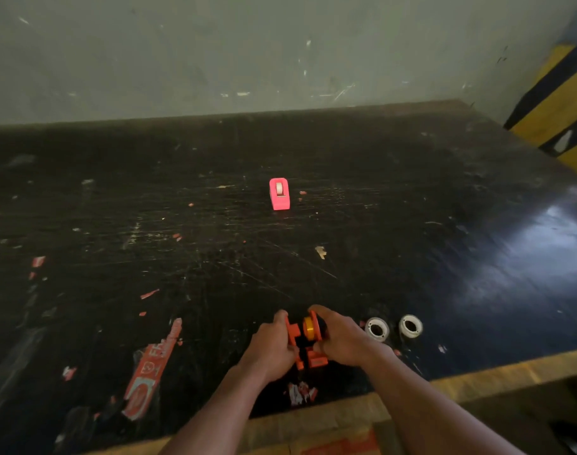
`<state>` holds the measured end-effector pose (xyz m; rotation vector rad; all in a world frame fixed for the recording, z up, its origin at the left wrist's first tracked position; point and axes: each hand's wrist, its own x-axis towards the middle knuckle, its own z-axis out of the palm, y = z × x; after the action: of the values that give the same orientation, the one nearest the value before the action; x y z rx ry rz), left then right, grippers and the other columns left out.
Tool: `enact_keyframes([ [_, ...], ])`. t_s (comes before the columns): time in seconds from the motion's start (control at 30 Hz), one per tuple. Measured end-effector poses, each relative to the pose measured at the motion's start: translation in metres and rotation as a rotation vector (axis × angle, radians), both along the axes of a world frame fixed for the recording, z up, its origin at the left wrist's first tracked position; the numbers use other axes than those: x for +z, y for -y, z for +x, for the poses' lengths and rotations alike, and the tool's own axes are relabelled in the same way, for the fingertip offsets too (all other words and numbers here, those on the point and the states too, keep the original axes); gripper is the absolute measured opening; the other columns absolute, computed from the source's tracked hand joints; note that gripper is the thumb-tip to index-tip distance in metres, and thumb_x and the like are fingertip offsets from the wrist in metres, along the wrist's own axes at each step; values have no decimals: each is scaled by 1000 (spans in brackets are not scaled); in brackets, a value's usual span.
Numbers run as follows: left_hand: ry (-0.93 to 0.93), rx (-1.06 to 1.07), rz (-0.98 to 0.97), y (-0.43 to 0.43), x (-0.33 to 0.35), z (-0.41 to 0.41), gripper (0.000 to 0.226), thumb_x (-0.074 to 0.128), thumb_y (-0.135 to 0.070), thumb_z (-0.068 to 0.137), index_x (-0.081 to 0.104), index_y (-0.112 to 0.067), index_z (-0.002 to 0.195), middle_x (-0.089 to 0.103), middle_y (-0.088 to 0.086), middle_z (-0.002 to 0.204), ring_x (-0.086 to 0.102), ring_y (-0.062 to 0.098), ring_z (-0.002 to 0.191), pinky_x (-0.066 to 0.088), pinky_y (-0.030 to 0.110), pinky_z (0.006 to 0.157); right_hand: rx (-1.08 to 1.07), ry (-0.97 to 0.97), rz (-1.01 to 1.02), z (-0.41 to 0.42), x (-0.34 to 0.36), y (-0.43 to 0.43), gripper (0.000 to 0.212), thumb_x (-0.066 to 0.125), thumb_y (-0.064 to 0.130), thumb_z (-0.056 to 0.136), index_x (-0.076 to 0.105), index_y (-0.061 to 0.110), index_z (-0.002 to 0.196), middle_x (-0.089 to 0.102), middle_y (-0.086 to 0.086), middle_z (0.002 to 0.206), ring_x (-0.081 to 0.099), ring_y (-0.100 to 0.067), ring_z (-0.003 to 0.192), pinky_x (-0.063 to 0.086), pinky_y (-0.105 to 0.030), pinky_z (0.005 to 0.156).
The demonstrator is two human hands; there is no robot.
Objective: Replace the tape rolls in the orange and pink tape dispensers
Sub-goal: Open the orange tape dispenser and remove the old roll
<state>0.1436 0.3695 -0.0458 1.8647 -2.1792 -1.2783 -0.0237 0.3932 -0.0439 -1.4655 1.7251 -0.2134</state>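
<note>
Both hands hold the orange tape dispenser [305, 351] low over the table's near edge. My left hand [270, 349] grips its left side. My right hand [341, 339] closes on the right end of its spool, where an orange-yellow roll core [308, 328] shows between the two hands. The pink tape dispenser [279, 194] stands alone in the middle of the black table, a white roll inside it. Two white tape rolls [376, 329] [410, 326] lie flat just right of my right hand.
The black tabletop [412, 224] is scratched and dotted with torn red and white tape scraps; a long red label strip [151, 366] is stuck down at the near left. A grey wall rises behind the table. A yellow-and-black striped post [558, 103] stands at the far right.
</note>
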Motion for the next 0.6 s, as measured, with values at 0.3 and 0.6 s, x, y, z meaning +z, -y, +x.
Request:
enact_keyframes([
  [0.3, 13, 158, 44, 13, 0, 54, 68, 69, -13, 91, 43, -22, 154, 71, 6, 119, 71, 19, 103, 59, 36, 91, -35, -8, 23, -2, -8, 4, 80, 70, 16, 84, 29, 31, 151, 55, -8, 135, 54, -23, 123, 40, -25, 91],
  [0.6, -22, 259, -267, 2, 9, 52, 60, 69, -15, 94, 51, -24, 151, 58, 6, 131, 61, 18, 115, 50, 30, 98, -90, 4, 19, -3, -22, 4, 85, 76, 18, 78, 32, 37, 148, 55, -6, 138, 59, -24, 118, 49, -33, 97],
])
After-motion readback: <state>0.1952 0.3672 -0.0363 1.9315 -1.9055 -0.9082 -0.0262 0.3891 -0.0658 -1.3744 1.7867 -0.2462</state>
